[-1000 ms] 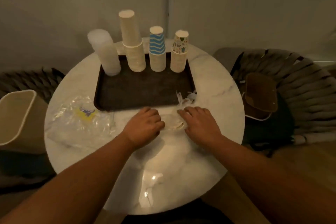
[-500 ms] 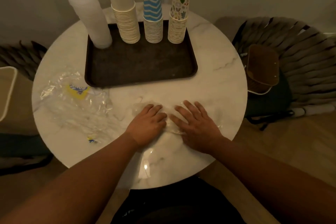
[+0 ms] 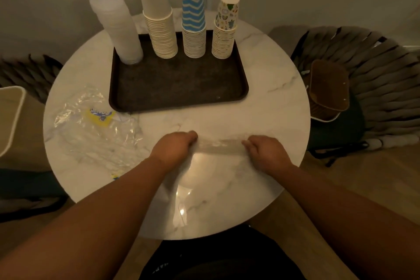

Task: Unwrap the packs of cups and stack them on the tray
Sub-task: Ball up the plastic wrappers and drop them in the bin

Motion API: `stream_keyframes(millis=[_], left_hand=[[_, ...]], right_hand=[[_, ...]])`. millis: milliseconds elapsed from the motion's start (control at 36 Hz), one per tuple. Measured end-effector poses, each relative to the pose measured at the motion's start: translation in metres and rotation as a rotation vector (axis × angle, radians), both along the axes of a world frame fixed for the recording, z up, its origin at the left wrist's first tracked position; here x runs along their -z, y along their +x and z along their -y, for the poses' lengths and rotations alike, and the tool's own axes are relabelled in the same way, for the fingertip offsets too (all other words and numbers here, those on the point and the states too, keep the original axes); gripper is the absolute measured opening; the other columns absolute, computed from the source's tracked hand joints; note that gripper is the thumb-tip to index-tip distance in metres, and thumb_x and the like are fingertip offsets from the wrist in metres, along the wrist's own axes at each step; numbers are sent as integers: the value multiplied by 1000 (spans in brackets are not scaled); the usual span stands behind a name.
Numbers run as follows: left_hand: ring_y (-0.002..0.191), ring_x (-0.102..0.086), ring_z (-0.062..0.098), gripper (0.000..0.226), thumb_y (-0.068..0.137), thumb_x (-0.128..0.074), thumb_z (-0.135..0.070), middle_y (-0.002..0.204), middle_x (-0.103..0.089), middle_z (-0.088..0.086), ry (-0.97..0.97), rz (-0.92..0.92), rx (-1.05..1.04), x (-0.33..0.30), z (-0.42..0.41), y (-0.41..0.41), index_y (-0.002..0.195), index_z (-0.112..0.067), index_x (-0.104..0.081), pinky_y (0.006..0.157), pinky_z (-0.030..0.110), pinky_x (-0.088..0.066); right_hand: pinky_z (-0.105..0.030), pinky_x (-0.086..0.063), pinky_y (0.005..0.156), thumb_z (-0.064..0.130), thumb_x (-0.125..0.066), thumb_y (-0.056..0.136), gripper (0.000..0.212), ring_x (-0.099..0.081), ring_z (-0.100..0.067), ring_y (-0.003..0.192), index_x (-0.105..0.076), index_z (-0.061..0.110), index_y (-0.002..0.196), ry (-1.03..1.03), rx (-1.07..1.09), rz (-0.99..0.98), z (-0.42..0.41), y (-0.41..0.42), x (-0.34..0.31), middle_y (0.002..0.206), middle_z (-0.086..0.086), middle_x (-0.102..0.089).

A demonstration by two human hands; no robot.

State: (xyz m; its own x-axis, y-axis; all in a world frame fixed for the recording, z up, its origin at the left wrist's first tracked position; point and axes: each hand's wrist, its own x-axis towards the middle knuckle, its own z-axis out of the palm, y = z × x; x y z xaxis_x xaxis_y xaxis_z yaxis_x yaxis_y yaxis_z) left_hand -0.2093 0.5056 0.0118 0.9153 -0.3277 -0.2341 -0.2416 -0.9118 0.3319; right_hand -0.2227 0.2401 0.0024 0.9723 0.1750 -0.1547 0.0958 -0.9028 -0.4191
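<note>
- Tray (image 3: 236,94): dark, rectangular, on the far half of the round marble table (image 3: 279,107); its near part is bare.
- Clear plastic cup stack (image 3: 118,29): far-left corner of the tray, leaning slightly left, unwrapped.
- Plain white paper cup stack (image 3: 159,18): tallest, just right of the clear stack, upside down on the tray.
- Blue zigzag cup stack (image 3: 193,22): right of the white stack, on the tray.
- Leaf-print cup stack (image 3: 226,25): far-right end of the row, on the tray.
- Empty wrapper with yellow label (image 3: 95,125): crumpled clear film on the table, left of the hands, near the tray's near-left corner.
- Clear wrapper strip (image 3: 220,145): stretched between the two hands over the near table edge; it seems empty, though the film is blurred and hard to read.
- Left hand (image 3: 173,146): fingers curled, gripping the strip's left end.
- Right hand (image 3: 264,150): fingers curled, gripping the strip's right end.
- Bin (image 3: 10,118): pale, at the far left, beside the table.
- Task status, judged: four stacks stand on the tray and no wrapped pack is visible; stacking looks complete, with only loose wrappers left to clear.
</note>
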Motion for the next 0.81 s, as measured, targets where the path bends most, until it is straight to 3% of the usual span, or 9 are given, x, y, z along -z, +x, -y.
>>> stream_keyframes(millis=[111,194,306,389,417,472,556,722,806], left_hand=[[92,-59,31,20,100,-48,-27,102,-66,15,-20,-43,-116,8,7,16,110,-16,-61,73,31,-40],[87,-57,28,20,99,-52,-31,99,-64,13,-32,-46,-176,13,9,19,107,-14,-58,72,33,-41],[100,-54,33,20,90,-62,-18,108,-63,13,116,259,-101,15,8,11,108,-11,-65,87,42,-39],[113,-55,36,26,85,-65,-18,117,-65,13,19,452,179,18,22,-3,110,-11,-69,98,45,-34],[125,-51,36,32,90,-60,-23,130,-61,13,2,427,302,19,29,-8,120,-11,-66,107,45,-29],[148,-19,33,51,103,-38,-37,159,-28,7,97,227,430,24,39,-17,149,-16,-37,121,44,-7],[149,17,25,63,103,-15,-52,163,15,-2,259,-29,370,29,36,-20,156,-25,5,120,48,12],[147,24,24,65,100,-15,-58,160,23,-10,301,-81,377,31,33,-16,155,-32,11,112,64,14],[147,25,26,64,100,-14,-58,159,25,-11,322,-89,373,31,37,-16,154,-33,11,110,70,11]], right_hand=[[-38,-49,72,38,-57,93,25,-60,-30,83,-52,16,82,-13,258,-125,-13,19,2,87,-10,-65],[-43,-49,80,41,-63,88,30,-59,-31,90,-53,13,92,-68,320,-141,-14,22,7,95,-11,-61],[-40,-43,84,54,-58,88,40,-56,-29,97,-56,17,104,-231,333,-85,-9,19,10,103,-7,-57],[-40,-39,84,56,-54,89,39,-53,-28,99,-55,20,106,-321,304,-36,-8,16,11,106,-6,-58],[-40,-37,84,55,-54,89,38,-52,-27,100,-55,22,106,-338,289,-12,-8,15,11,106,-5,-59],[-41,-34,87,54,-53,89,35,-50,-27,103,-55,24,108,-353,264,32,-7,15,11,109,-4,-58],[-43,-31,92,49,-50,93,33,-47,-29,109,-56,26,115,-390,257,61,7,10,11,115,-4,-57],[-49,-23,107,28,-47,97,36,-35,-36,131,-50,19,131,-261,702,125,39,-9,16,139,-13,-46],[-49,-20,113,29,-45,95,45,-36,-37,136,-51,7,134,-91,504,452,4,-7,13,142,-18,-47]])
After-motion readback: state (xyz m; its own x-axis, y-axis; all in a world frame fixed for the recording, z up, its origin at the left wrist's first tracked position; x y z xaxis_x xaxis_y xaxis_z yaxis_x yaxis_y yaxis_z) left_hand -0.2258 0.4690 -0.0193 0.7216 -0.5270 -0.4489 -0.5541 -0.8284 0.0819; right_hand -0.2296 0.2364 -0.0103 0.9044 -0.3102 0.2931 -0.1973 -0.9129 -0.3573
